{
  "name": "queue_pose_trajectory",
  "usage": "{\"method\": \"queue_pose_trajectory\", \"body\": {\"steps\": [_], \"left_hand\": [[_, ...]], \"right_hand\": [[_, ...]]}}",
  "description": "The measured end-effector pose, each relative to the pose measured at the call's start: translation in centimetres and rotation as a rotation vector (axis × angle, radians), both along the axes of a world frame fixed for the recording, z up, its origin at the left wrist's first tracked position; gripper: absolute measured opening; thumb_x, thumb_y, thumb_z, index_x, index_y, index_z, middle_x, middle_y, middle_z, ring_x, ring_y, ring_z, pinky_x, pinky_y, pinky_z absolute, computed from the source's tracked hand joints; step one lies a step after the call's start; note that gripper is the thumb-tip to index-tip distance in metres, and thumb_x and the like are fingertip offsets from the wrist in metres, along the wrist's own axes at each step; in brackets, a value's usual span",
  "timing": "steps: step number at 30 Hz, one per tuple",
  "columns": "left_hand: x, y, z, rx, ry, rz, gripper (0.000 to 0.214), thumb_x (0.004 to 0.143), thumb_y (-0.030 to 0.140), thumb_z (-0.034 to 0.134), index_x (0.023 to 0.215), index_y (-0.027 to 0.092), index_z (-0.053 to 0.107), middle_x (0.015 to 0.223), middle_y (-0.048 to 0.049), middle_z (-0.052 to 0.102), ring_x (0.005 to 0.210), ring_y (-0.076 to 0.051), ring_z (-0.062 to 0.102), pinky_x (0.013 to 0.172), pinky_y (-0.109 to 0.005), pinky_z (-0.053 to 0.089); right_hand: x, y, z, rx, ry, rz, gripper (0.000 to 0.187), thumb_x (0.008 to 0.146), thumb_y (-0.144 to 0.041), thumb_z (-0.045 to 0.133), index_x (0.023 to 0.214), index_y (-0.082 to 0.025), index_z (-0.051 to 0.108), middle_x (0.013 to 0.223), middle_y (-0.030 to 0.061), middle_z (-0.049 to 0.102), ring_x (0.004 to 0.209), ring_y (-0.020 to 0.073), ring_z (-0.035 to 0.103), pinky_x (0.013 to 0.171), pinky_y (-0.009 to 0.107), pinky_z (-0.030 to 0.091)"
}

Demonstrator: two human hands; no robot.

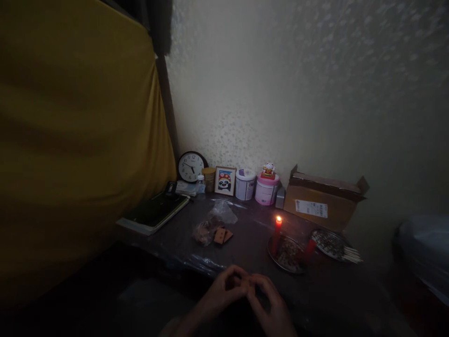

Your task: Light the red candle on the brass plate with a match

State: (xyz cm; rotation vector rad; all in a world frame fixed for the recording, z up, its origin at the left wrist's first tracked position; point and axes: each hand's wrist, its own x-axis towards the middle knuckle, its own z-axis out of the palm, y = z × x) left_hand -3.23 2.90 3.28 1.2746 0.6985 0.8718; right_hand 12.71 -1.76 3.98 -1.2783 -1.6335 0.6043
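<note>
My left hand (224, 288) and my right hand (270, 304) meet at the near edge of a dark table (245, 243). Their fingertips pinch together around something small that the dim light hides. Just beyond them a lit red candle (277, 231) stands on a round metal plate (286, 255). A second, unlit red candle (309, 247) leans at the plate's right side. Small brown pieces (222, 235) lie by a clear plastic bag (213, 222) to the left of the candle.
Against the wall stand a round clock (191, 166), a framed panda picture (225, 180), a white tin (245, 184), a pink tin (267, 188) with a cat figure, and an open cardboard box (324, 199). A book (154, 213) lies left; yellow cloth (70, 140) hangs there.
</note>
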Motion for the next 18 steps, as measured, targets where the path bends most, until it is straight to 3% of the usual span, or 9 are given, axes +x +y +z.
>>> {"method": "queue_pose_trajectory", "body": {"steps": [10,18], "left_hand": [[0.11,0.32,-0.54,-0.012,-0.005,0.003,0.041,0.062,0.041,0.073,0.093,0.018,0.06,0.073,0.0017,0.061,0.071,-0.015,0.056,0.069,-0.027,0.038],[-0.04,0.37,-0.64,0.026,-0.006,-0.009,0.036,0.067,0.038,0.071,0.094,0.017,0.06,0.075,0.0009,0.062,0.072,-0.014,0.056,0.068,-0.025,0.038]], "right_hand": [[0.05,0.06,-0.1,0.002,0.011,0.008,0.016,0.083,-0.033,0.056,0.09,-0.021,0.063,0.094,0.0046,0.066,0.09,0.0169,0.063,0.082,0.023,0.05],[0.01,0.07,-0.16,0.013,0.006,-0.001,0.016,0.083,-0.032,0.056,0.091,-0.021,0.064,0.095,0.0053,0.067,0.091,0.0182,0.063,0.082,0.025,0.05]]}}
